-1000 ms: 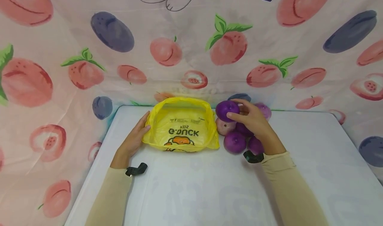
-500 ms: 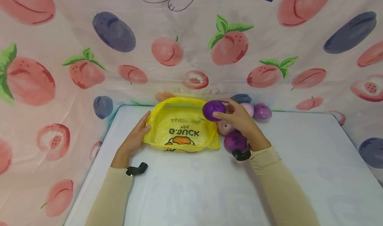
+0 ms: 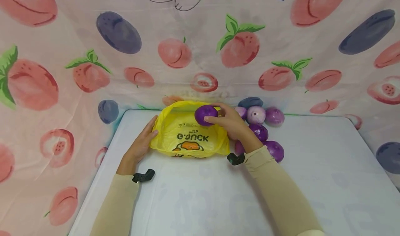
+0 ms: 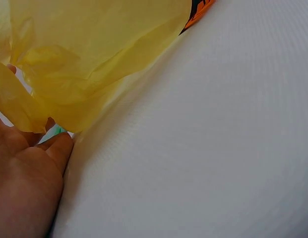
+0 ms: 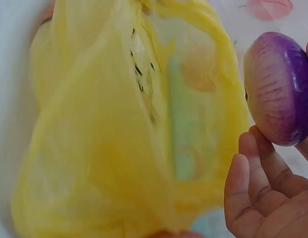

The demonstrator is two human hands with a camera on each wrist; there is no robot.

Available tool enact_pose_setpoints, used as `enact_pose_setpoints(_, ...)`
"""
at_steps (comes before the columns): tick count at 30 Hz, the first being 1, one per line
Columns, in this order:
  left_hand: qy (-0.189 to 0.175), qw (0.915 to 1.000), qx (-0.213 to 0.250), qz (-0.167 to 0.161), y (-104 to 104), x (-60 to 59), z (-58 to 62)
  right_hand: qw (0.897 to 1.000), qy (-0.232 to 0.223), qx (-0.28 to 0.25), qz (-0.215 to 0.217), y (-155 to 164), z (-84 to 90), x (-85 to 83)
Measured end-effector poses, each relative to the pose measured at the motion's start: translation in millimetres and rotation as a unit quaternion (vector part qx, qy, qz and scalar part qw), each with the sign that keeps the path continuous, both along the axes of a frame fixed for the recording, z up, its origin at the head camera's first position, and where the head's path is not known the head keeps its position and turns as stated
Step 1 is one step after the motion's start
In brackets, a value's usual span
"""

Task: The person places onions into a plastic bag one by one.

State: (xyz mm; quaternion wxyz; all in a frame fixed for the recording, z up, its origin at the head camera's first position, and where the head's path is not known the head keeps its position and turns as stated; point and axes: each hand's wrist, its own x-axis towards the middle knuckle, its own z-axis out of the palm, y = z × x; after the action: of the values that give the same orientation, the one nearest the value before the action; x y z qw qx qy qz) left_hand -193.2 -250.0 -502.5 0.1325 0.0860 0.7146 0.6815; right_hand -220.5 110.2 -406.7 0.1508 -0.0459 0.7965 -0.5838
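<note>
A glossy purple onion (image 3: 204,112) with a pale streaked side is held in my right hand (image 3: 230,122), over the right part of a yellow plastic bag's mouth. The bag (image 3: 190,154), printed with a duck and letters, stands with its mouth spread wide. In the right wrist view, the onion (image 5: 277,89) sits at the fingertips, apart from the bag (image 5: 94,148). My left hand (image 3: 139,144) lies along the bag's left side, fingers extended and touching the plastic. The left wrist view has this hand (image 4: 30,173) low beside the bag (image 4: 94,59); some fingers are hidden.
Several more onions lie to the right of the bag: a pale one (image 3: 256,115), a pinkish-purple one (image 3: 275,116) and darker ones (image 3: 275,151). My right forearm partly covers the group. A fruit-print cloth (image 3: 203,55) hangs behind the white table (image 3: 187,194).
My right hand has carried the onion leftward from above the other onions to over the bag's mouth, uncovering more of the group. The left hand stays at the bag.
</note>
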Motion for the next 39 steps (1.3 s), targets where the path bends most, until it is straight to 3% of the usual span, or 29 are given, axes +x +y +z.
enact_pose_setpoints(7, -0.005, 1.0000, 0.002, -0.001, 0.0, -0.1, -0.9, 0.999, 0.028, 0.040, 0.017, -21.9, -5.3, -3.6)
enact_pose_setpoints(24, -0.011, 0.9999, -0.001, 0.002, -2.4, 0.2, -0.9, 0.997, 0.002, 0.069, 0.022, -65.8, -0.2, -15.7)
enact_pose_setpoints(31, -0.007, 1.0000, 0.001, -0.002, -3.4, 0.1, 0.0, 0.992, 0.041, 0.107, 0.045, -80.8, -5.1, -20.4)
enact_pose_setpoints(35, -0.012, 0.9999, 0.007, -0.003, -2.6, 0.8, 0.6, 0.987, 0.109, 0.048, 0.107, -89.3, -4.0, -19.4)
enact_pose_setpoints(39, -0.013, 0.9999, 0.006, -0.002, -1.0, 0.4, 0.3, 0.970, 0.172, -0.037, 0.165, -95.4, -2.7, -17.6)
